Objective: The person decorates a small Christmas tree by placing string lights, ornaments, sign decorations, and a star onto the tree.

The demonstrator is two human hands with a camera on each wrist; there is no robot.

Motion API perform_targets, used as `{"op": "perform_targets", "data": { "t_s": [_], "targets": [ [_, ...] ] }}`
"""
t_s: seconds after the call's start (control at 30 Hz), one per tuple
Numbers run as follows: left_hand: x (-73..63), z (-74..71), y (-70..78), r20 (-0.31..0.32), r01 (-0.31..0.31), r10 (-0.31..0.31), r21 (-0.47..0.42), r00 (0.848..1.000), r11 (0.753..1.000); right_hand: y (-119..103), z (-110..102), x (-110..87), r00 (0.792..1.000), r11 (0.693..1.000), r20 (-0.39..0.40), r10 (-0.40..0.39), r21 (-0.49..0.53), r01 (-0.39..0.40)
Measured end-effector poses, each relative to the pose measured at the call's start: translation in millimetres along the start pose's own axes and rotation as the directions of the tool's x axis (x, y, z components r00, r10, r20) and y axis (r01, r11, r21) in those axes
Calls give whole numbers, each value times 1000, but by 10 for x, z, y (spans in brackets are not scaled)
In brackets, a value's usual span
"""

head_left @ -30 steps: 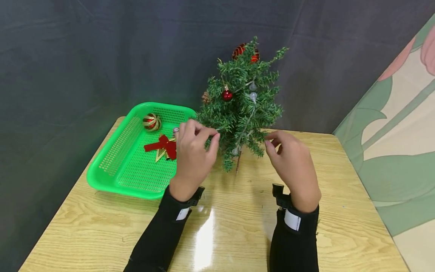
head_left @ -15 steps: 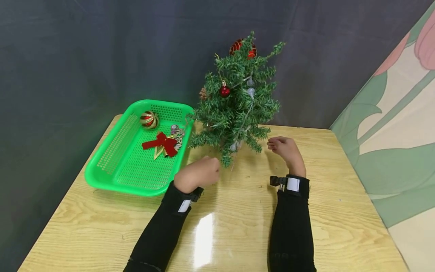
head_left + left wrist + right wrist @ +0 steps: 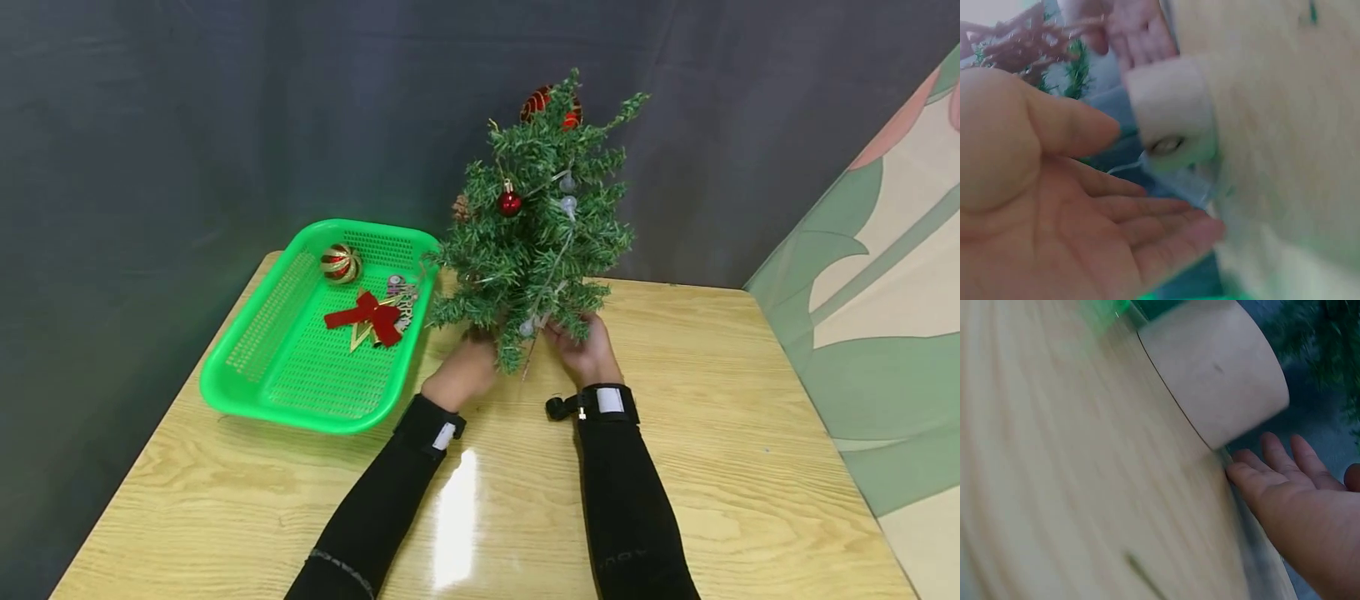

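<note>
A small green Christmas tree point(image 3: 536, 233) stands on the wooden table point(image 3: 750, 467), with a red ball point(image 3: 510, 202) and a red striped ornament point(image 3: 542, 102) hung near its top. My left hand point(image 3: 465, 371) and right hand point(image 3: 581, 354) reach under its lowest branches from either side. In the left wrist view the left hand point(image 3: 1085, 212) is open, palm toward the tree's round base point(image 3: 1172, 119), not touching it. The right wrist view shows the right hand point(image 3: 1297, 500) open with straight fingers beside the base point(image 3: 1222, 381). Branches hide the fingertips in the head view.
A green mesh tray point(image 3: 247, 400) sits left of the tree with a red bow point(image 3: 367, 315), a red-and-gold striped ball point(image 3: 339, 263) and a small sign in it. A dark cloth hangs behind; a patterned panel point(image 3: 885, 292) stands at the right.
Both hands left the tree's branches, dropped toward the table, then moved in together under the tree to either side of its base. The fingers have straightened.
</note>
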State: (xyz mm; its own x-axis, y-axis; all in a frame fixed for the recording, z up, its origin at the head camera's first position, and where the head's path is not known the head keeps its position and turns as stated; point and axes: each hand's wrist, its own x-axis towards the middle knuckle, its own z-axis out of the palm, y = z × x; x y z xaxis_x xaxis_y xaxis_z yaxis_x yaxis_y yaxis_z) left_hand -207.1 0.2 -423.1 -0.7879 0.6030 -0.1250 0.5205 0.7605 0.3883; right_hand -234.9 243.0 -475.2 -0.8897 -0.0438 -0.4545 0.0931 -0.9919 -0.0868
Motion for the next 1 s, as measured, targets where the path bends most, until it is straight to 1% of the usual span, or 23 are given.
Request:
{"op": "perform_targets", "data": {
  "t_s": [0.03,0.07,0.1,0.17,0.23,0.33,0.4,0.5,0.53,0.57,0.7,0.73,0.77,0.9,0.93,1.0],
  "targets": [
    [20,29,-4,-4,-14,14,-9,1000,1000,13,6,-2,1000,1000,-4,3,5,-3],
    [40,54,-10,-10,-22,22,-42,1000,999,25,10,-4,1000,1000,14,4,2,-4],
    [53,71,-13,-2,-22,22,-85,1000,996,37,12,-9,999,1000,33,8,1,-8],
    [75,101,-32,-12,-42,41,-153,999,987,65,12,-21,997,999,82,14,-50,-10],
    [86,123,-54,-27,-67,63,-213,998,975,91,5,-33,989,992,144,19,-125,-1],
    [90,133,-80,-54,-98,86,-274,995,957,127,-2,-40,975,974,221,24,-227,28],
    [93,135,-93,-69,-108,91,-300,993,948,140,-4,-42,969,967,244,24,-253,40],
    [103,138,-104,-85,-118,96,-313,992,943,152,-1,-46,963,945,270,11,-319,79],
    [109,141,-108,-92,-122,98,-315,991,941,152,-1,-50,962,944,274,13,-320,78],
    [113,146,-111,-97,-127,101,-313,990,941,155,1,-52,959,934,282,10,-345,92],
    [125,167,-129,-128,-161,128,-298,983,941,167,6,-67,958,908,288,-2,-400,122],
    [126,171,-135,-136,-174,140,-289,981,941,170,7,-69,958,906,288,-3,-404,124],
    [127,174,-140,-142,-184,149,-281,979,942,174,8,-68,957,895,291,-12,-423,140],
    [140,188,-163,-182,-231,189,-247,965,941,174,2,-64,956,905,292,-15,-403,137],
    [142,196,-167,-193,-241,198,-237,961,941,173,-2,-63,957,913,290,-11,-387,128],
    [140,202,-164,-214,-257,211,-219,954,941,172,-9,-69,960,917,279,-10,-380,120]
  ]
}}
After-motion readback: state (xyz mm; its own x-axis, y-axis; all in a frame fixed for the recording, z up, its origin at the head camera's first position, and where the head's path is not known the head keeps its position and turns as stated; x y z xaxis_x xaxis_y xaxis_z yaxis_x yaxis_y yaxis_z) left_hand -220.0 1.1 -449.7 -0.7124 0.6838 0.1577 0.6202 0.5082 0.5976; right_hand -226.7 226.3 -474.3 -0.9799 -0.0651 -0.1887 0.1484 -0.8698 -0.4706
